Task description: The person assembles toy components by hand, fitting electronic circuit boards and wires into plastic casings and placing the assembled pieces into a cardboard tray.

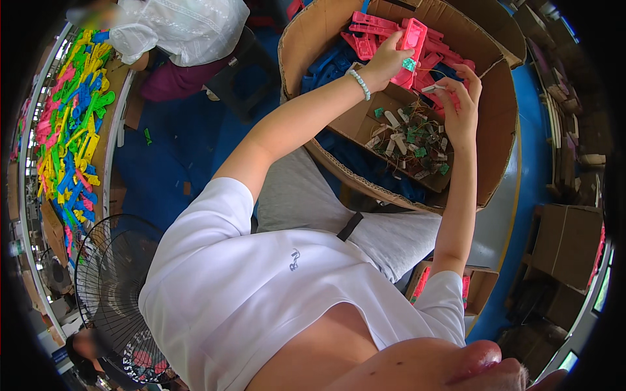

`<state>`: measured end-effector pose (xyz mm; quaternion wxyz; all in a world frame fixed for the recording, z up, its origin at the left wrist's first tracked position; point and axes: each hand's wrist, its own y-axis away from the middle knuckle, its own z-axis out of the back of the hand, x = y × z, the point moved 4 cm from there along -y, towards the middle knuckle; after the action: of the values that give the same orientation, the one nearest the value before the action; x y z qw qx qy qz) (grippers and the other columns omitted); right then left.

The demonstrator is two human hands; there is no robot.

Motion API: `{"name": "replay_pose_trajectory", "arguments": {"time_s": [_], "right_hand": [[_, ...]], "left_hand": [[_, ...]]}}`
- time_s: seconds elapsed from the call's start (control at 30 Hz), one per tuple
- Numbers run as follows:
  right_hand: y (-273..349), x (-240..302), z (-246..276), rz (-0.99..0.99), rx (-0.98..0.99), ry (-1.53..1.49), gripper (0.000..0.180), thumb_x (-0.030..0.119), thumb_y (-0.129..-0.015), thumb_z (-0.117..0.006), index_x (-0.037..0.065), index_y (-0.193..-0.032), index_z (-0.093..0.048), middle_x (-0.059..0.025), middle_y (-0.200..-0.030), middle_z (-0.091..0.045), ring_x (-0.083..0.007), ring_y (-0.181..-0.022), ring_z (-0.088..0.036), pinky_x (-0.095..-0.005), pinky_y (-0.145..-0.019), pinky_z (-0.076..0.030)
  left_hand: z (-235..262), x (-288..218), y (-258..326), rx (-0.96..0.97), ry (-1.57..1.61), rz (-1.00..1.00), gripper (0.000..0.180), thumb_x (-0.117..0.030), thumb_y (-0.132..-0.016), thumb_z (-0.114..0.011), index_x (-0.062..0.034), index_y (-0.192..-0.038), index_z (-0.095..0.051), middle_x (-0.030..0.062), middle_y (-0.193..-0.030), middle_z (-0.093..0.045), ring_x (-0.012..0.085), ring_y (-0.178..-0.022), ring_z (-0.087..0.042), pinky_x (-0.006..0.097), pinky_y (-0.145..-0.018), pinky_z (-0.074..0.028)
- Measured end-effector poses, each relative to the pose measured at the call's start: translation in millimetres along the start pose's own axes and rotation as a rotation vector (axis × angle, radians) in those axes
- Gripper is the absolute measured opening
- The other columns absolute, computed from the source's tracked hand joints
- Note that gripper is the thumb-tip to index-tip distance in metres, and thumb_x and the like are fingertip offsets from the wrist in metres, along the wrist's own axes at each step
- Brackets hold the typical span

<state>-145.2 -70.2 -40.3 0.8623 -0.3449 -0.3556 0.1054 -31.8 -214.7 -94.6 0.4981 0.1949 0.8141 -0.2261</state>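
Observation:
My left hand (388, 64), with a beaded bracelet at the wrist, is closed on a pink plastic shell (415, 34). A small green circuit board (409, 64) sits at the near end of the shell, beside my fingers. My right hand (462, 111) pinches a small white plastic piece (430, 88) between thumb and finger, the other fingers raised. A thin wire seems to run between the board and the white piece. Below both hands, a shallow cardboard tray (349, 122) holds several green boards (417, 152) and white pieces (392, 118) tangled with wires.
A large cardboard box (499, 117) surrounds the tray, with more pink shells (375, 25) and blue plastic parts (326, 65) inside. At left are a black fan (111, 280), a table heaped with coloured plastic parts (78, 111) and a seated person (182, 29). Cartons (567, 244) stand right.

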Motion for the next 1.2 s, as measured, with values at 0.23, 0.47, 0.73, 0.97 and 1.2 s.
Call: {"name": "replay_pose_trajectory", "arguments": {"time_s": [0.23,0.47,0.73,0.97,1.2], "right_hand": [[9,-18,20,-0.159,-0.421,-0.109,0.012,0.002,-0.092,-0.061,-0.002,-0.103,-0.062,-0.0080,-0.091,-0.067,-0.0128,-0.081,-0.065,-0.0268,-0.071,-0.053],[8,-19,33,-0.129,-0.618,0.039,0.013,-0.002,-0.089,-0.062,-0.002,-0.102,-0.063,-0.0090,-0.093,-0.067,-0.0154,-0.082,-0.068,-0.0274,-0.071,-0.055],[1,-5,35,0.192,-0.465,0.415,0.011,-0.002,-0.082,-0.068,0.001,-0.092,-0.069,-0.0094,-0.089,-0.065,-0.0216,-0.078,-0.067,-0.0301,-0.068,-0.055],[-7,-4,34,0.256,-0.362,0.527,0.014,0.003,-0.080,-0.069,0.004,-0.094,-0.070,-0.0070,-0.085,-0.064,-0.0225,-0.074,-0.061,-0.0328,-0.064,-0.051],[-8,-13,29,-0.037,-0.353,0.176,0.009,0.000,-0.084,-0.066,0.000,-0.092,-0.071,-0.0076,-0.082,-0.065,-0.0170,-0.074,-0.064,-0.0288,-0.067,-0.051]], "left_hand": [[-29,15,18,0.295,0.000,0.187,0.040,-0.014,-0.100,-0.048,-0.0015,-0.137,-0.042,0.0103,-0.109,-0.063,0.0174,-0.091,-0.066,0.030,-0.076,-0.055],[-49,4,48,0.527,0.092,0.306,0.042,-0.021,-0.103,-0.044,-0.0064,-0.141,-0.037,0.0090,-0.101,-0.062,0.0186,-0.082,-0.067,0.032,-0.067,-0.056],[-58,-10,56,0.516,-0.009,0.158,0.044,-0.024,-0.104,-0.043,-0.0066,-0.143,-0.035,0.0068,-0.090,-0.061,0.0140,-0.071,-0.063,0.030,-0.060,-0.054],[-52,-7,55,0.511,-0.148,0.135,0.043,-0.023,-0.104,-0.043,-0.0053,-0.143,-0.037,0.0049,-0.091,-0.060,0.0117,-0.066,-0.060,0.028,-0.058,-0.052],[-44,5,51,0.466,-0.225,0.065,0.038,-0.018,-0.103,-0.044,-0.0016,-0.136,-0.046,0.0023,-0.105,-0.060,0.0091,-0.088,-0.057,0.025,-0.076,-0.047]]}}
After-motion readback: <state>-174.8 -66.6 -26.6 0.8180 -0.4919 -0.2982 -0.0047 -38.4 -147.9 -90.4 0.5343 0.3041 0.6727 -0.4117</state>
